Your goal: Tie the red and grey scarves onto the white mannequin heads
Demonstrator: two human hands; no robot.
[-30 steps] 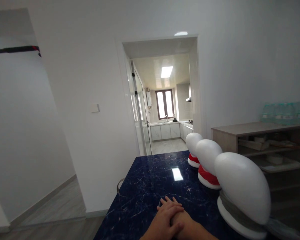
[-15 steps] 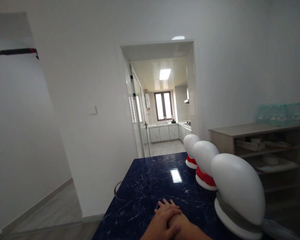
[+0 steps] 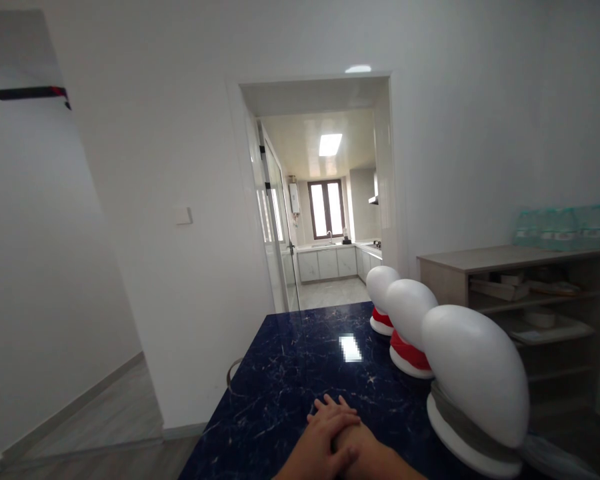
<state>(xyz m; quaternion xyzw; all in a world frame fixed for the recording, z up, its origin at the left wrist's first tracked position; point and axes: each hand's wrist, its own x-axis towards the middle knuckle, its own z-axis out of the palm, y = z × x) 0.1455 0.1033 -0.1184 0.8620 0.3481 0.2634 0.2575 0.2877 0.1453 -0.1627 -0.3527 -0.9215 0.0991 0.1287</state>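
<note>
My left hand [image 3: 324, 430] lies across the back of my right hand [image 3: 360, 440], its fingers laid flat and its thumb along the near side. Beneath it, my right hand rests at the near end of the dark blue marbled table [image 3: 300, 373], fingertips stretched out past the left one. Neither hand has an object in it. To their right stands the nearest white egg-shaped form [image 3: 475, 373], with grey material between it and a round white base.
Two more white forms [image 3: 411, 310] with red cloth below them line the table's right side. Beyond is a shelf unit [image 3: 443, 263] with bottled water [image 3: 560, 228] on top. A doorway past the far edge shows a kitchen [image 3: 327, 263]. A curved strap [image 3: 231, 373] shows at the table's left edge.
The view has shifted very slightly. My hands stay laid one over the other in nearly the same place, and the things on the table have not moved.
</note>
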